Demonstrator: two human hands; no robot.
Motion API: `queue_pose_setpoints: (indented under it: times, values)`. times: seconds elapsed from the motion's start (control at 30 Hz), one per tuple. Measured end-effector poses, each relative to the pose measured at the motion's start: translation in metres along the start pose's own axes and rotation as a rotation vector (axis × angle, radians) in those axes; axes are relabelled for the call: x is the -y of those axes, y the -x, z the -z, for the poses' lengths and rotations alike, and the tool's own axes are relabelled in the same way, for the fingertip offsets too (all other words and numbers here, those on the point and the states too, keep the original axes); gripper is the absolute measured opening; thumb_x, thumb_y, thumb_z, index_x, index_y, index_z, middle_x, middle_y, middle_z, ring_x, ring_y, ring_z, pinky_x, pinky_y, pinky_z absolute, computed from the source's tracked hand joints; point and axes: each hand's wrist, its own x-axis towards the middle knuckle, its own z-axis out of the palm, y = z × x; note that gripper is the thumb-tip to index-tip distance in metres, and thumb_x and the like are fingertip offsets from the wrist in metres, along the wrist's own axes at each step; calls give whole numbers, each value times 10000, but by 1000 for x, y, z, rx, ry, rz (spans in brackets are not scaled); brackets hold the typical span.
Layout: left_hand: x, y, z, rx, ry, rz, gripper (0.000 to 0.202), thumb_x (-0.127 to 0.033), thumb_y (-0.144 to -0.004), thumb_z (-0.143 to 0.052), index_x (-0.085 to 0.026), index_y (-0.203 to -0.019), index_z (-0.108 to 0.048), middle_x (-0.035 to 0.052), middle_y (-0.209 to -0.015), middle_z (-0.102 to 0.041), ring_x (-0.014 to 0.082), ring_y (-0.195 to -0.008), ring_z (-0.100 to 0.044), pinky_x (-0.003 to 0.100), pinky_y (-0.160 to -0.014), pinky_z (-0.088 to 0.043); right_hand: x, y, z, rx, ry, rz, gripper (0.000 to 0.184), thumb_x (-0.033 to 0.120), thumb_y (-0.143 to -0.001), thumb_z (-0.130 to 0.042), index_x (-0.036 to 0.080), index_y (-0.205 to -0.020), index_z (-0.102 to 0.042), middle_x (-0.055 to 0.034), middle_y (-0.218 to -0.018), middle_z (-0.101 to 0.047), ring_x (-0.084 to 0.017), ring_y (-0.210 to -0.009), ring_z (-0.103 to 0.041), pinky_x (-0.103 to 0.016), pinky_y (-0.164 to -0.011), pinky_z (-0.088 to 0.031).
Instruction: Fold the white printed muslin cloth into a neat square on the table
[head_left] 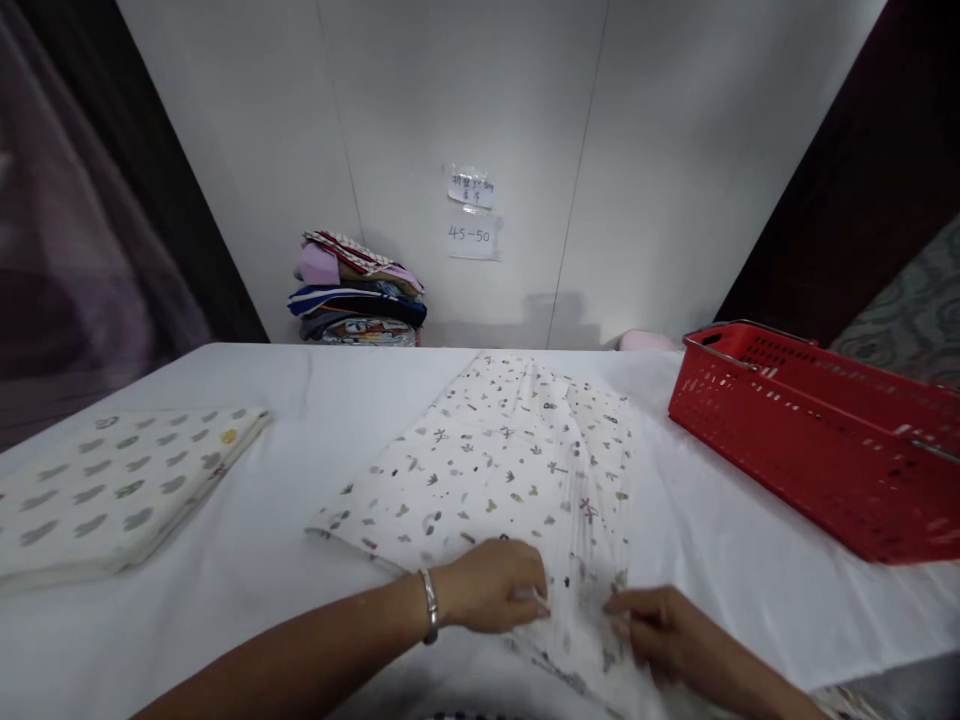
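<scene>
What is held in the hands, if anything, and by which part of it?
The left hand pinches the printed cloth near its edge closest to the person. The right hand is at the cloth's right side, but blur hides whether it grips.

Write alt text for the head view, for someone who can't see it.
A person's left hand and right hand pinch a patterned white cloth on a white table. A folded cloth lies left; a red basket sits right.

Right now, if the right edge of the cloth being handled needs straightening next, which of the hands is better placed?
Probably the right hand: it is at that edge of the printed white cloth, near the lower end, while the left hand is farther inward.
</scene>
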Motion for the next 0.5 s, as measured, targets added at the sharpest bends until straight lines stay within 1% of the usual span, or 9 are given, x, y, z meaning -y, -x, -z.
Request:
queue_pose_setpoints:
  times: [0.07,0.1,0.13,0.17,0.23,0.3,0.37,0.43,0.5]
  values:
    - [17,1,14,-110,-71,103,255,-363,-883,-454,-219,-1050,-584,46,-1092,-611,195,-1030,-539,334,-902,-421,19,-30,33,-135,-8,68,186,367,-752,-555,211,-749,-655,12,-565,-551,-112,-478,-494,-223,-440,-372]
    - [25,2,17,-152,-118,145,300,-367,-882,-458,-219,-1125,-552,62,-1201,-566,220,-1129,-488,381,-975,-377,27,-51,51,-196,-27,93,186,351,-751,-557,189,-754,-649,5,-575,-559,-116,-494,-518,-220,-445,-389]
    - [32,3,18,-173,-161,177,358,-376,-880,-463,-223,-1201,-507,71,-1297,-504,240,-1214,-423,422,-1034,-321,33,-76,69,-291,-52,111,192,339,-746,-564,174,-789,-652,-3,-602,-573,-116,-502,-525,-218,-445,-406]
    - [39,4,17,-175,-196,200,418,-388,-880,-465,-229,-1266,-455,72,-1371,-436,251,-1277,-356,450,-1074,-267,39,-103,86,-387,-89,116,203,318,-747,-564,157,-835,-652,-20,-660,-600,-115,-521,-536,-218,-453,-425]
    - [48,7,12,-144,-234,231,482,-403,-889,-444,-251,-1341,-374,52,-1443,-346,246,-1337,-272,467,-1109,-214,46,-160,117,-594,-186,57,239,244,-746,-554,124,-936,-635,-69,-810,-641,-125,-609,-582,-220,-503,-473]
    - [50,11,7,-127,-250,246,491,-396,-898,-427,-273,-1366,-339,26,-1462,-317,231,-1353,-248,460,-1123,-207,51,-215,141,-668,-193,34,327,209,-758,-533,107,-1062,-599,-109,-956,-640,-128,-695,-604,-211,-550,-494]
    - [50,13,6,-132,-265,246,494,-384,-892,-437,-292,-1367,-340,7,-1462,-317,227,-1352,-257,455,-1126,-220,55,-263,159,-721,-173,22,426,188,-750,-536,118,-1170,-552,-123,-1072,-617,-130,-748,-608,-200,-561,-492]
    - [49,13,5,-143,-284,242,512,-377,-876,-463,-309,-1369,-342,-9,-1456,-329,226,-1342,-286,445,-1128,-240,59,-301,172,-753,-137,22,515,172,-722,-557,140,-1235,-516,-118,-1158,-590,-138,-770,-611,-195,-561,-483]
    - [52,13,3,-175,-314,259,525,-380,-849,-499,-344,-1355,-362,-43,-1438,-353,214,-1322,-329,409,-1131,-260,61,-331,182,-768,-94,32,573,166,-684,-590,150,-1251,-513,-110,-1178,-589,-149,-791,-613,-197,-583,-478]
